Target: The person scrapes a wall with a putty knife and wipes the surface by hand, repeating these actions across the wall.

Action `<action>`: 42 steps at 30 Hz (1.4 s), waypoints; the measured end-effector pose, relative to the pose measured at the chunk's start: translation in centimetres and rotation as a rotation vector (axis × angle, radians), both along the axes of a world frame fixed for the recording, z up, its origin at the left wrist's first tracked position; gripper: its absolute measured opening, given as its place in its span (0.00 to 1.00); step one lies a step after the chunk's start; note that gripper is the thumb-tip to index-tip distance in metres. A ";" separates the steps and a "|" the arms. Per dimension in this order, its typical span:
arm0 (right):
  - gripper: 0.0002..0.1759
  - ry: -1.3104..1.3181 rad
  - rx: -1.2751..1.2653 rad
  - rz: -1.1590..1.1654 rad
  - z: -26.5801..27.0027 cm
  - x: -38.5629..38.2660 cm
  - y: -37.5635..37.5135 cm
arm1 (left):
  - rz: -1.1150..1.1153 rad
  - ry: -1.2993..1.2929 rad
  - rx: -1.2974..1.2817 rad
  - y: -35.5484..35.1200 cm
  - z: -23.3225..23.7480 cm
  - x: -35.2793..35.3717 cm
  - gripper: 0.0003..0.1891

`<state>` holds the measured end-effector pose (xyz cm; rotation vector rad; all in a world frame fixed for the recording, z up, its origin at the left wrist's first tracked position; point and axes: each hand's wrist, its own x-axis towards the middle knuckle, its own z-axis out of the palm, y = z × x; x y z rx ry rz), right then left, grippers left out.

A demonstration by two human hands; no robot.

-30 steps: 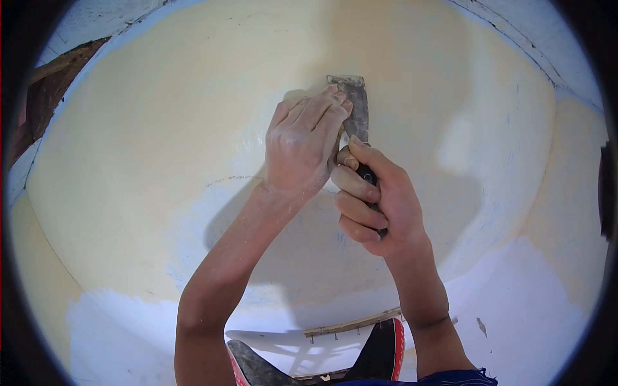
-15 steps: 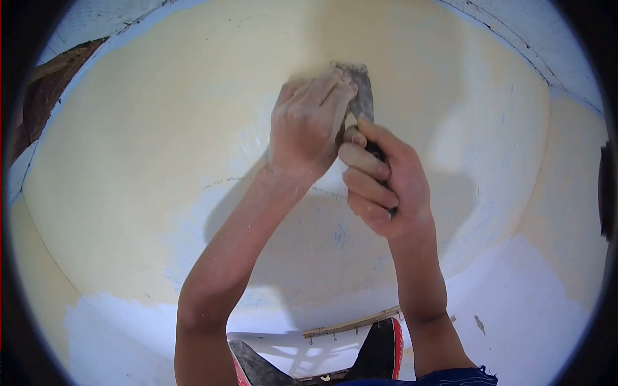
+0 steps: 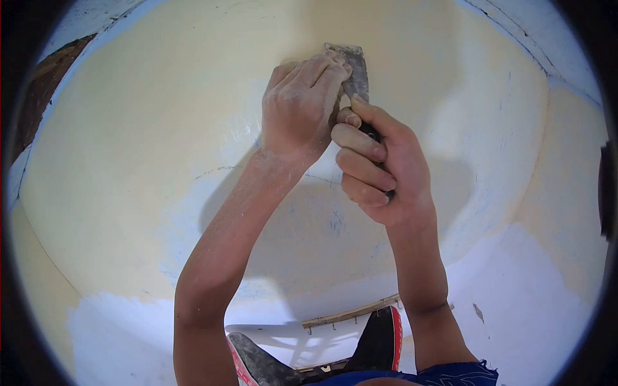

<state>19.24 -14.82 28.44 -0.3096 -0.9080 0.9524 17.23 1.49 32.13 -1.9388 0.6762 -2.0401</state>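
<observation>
My right hand (image 3: 380, 157) is wrapped round the dark handle of a putty knife (image 3: 358, 77), its thumb lying along the top near the blade. The grey, putty-smeared blade points up toward the yellowish wall (image 3: 141, 128). My left hand (image 3: 299, 106), dusted with white powder, is closed with its back to me. Its fingertips are at the left edge of the blade. Whatever may be under the left palm is hidden.
A wooden strip with metal hooks (image 3: 351, 315) runs along the low white part of the wall. Two dark shoe-like shapes with red edges (image 3: 380, 338) are below it. A dark brown opening (image 3: 51, 90) lies at upper left, and a dark object (image 3: 606, 192) at the right edge.
Both hands and the putty knife have shifted slightly up and to the left in view. The left fingertips stay at the blade, and the right hand keeps its grip.
</observation>
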 end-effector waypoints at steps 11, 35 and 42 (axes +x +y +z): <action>0.20 -0.020 0.041 -0.002 0.3 0.8 0.4 | 0.010 -0.034 -0.004 -0.3 0.6 0.6 0.13; 0.20 -0.011 0.036 -0.068 1.0 0.5 0.0 | 0.014 0.007 -0.051 -0.9 0.9 0.9 0.13; 0.18 -0.078 -0.038 -0.144 0.4 0.6 -0.4 | -0.037 -0.098 0.035 -0.4 0.7 1.6 0.13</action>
